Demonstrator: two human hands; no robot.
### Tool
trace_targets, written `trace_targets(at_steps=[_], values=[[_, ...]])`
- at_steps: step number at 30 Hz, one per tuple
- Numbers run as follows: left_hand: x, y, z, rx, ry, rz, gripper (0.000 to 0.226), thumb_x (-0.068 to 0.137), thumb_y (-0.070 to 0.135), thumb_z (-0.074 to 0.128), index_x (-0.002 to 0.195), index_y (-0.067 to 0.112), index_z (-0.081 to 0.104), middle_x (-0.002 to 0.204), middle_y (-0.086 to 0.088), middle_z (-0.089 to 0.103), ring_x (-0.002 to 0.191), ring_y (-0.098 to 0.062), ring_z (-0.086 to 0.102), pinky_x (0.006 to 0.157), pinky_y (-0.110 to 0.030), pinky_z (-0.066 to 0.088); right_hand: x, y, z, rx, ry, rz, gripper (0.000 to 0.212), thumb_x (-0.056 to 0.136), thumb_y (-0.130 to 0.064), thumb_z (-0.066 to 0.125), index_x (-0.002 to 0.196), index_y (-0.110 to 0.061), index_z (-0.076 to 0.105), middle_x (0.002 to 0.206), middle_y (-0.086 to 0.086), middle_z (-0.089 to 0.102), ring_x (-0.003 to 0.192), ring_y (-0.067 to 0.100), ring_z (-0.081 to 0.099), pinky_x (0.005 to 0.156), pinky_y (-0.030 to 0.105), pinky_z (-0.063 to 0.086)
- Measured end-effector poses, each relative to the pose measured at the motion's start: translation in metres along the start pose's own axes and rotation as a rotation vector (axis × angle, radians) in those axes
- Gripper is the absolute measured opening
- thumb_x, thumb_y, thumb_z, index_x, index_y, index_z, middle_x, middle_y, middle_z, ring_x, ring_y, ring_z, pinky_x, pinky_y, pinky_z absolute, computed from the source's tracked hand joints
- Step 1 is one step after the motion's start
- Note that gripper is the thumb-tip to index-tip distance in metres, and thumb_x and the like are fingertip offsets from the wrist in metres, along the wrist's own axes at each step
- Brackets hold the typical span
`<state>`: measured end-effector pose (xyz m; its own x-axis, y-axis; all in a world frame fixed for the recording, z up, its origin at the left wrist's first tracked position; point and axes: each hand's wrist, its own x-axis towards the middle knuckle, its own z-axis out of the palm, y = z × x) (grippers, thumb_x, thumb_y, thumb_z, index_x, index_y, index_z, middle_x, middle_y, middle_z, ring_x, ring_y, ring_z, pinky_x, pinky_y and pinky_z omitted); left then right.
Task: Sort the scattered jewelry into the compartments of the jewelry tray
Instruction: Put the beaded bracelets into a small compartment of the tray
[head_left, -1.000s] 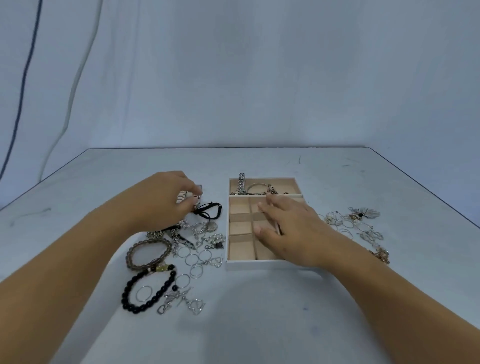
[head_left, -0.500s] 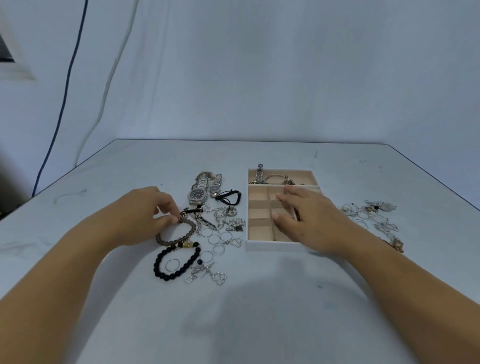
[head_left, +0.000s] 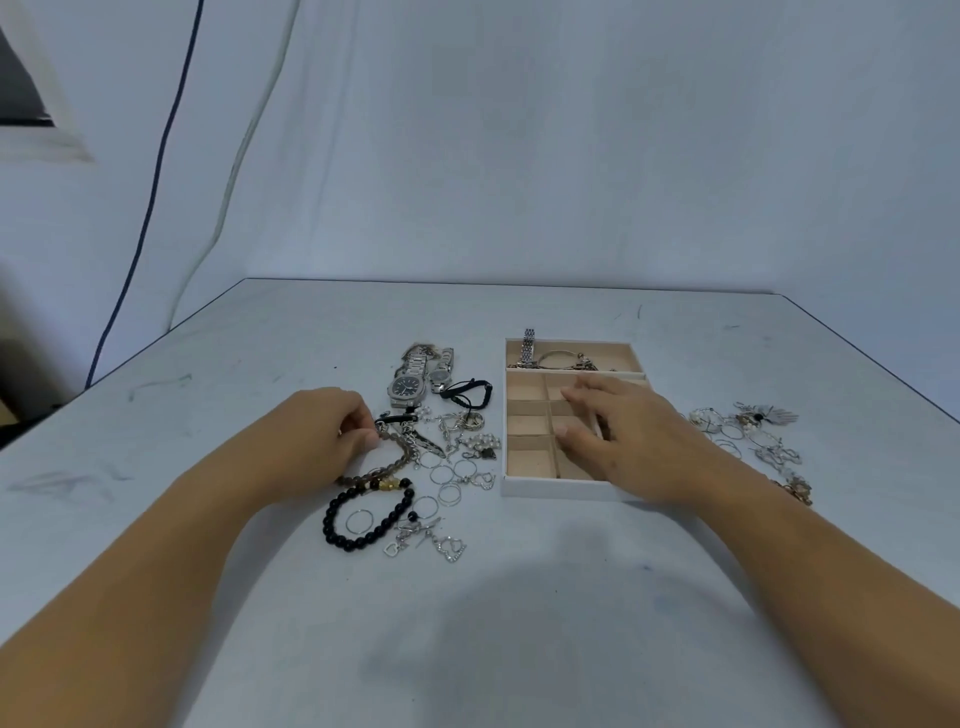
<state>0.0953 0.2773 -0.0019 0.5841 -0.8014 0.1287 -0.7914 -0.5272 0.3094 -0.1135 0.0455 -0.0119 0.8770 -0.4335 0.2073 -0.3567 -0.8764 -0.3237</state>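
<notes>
Left hand (head_left: 327, 436) pinches bracelet (head_left: 363, 475); right hand (head_left: 634, 441) on tray (head_left: 561, 489) (table (head_left: 519, 623) edges distant).

Tabletop (head_left: 519, 623) is matt and pale, kinda scuffed and smudgy. The tray (head_left: 561, 489) has smooth white walls and a soft-looking matt beige lining. The big watch (head_left: 408, 388) is polished metal, proper shiny. The black bracelet (head_left: 332, 525) has glossy beads, while the brown bracelet (head_left: 396, 464) looks duller. The rings (head_left: 441, 475) are thin bright metal. Backdrop (head_left: 571, 156) is plain creased cloth.
</notes>
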Motion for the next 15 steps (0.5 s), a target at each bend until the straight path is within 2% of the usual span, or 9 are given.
trace_targets(at_steps=[5, 9, 15], values=[[-0.001, 0.005, -0.001, -0.179, 0.092, 0.055, 0.011, 0.092, 0.025, 0.055, 0.084, 0.032, 0.056, 0.080, 0.011, 0.064, 0.072, -0.009, 0.059, 0.066, -0.024, 0.046, 0.000, 0.000, -0.001, 0.013, -0.004, -0.004, 0.056, 0.090, -0.054, 0.044, 0.138, -0.025, 0.045, 0.151, -0.006, 0.033, 0.139, 0.014, 0.029, 0.113, 0.039, 0.026], [-0.003, 0.008, -0.004, -0.247, 0.182, 0.098, 0.014, 0.094, 0.019, 0.054, 0.095, 0.031, 0.059, 0.089, 0.017, 0.063, 0.085, 0.003, 0.057, 0.067, -0.010, 0.038, -0.001, -0.002, -0.004, 0.026, 0.005, -0.017, 0.051, 0.091, -0.051, 0.046, 0.136, -0.025, 0.048, 0.148, -0.005, 0.038, 0.136, 0.014, 0.032, 0.111, 0.039, 0.029], [-0.002, 0.000, -0.009, -0.198, 0.305, 0.150, 0.019, 0.095, 0.014, 0.050, 0.094, 0.031, 0.058, 0.090, 0.009, 0.059, 0.082, -0.002, 0.054, 0.067, -0.011, 0.037, 0.000, -0.014, -0.008, 0.130, 0.105, -0.136, 0.034, 0.091, -0.037, 0.055, 0.122, -0.024, 0.059, 0.129, -0.007, 0.055, 0.119, 0.012, 0.048, 0.102, 0.033, 0.038]])
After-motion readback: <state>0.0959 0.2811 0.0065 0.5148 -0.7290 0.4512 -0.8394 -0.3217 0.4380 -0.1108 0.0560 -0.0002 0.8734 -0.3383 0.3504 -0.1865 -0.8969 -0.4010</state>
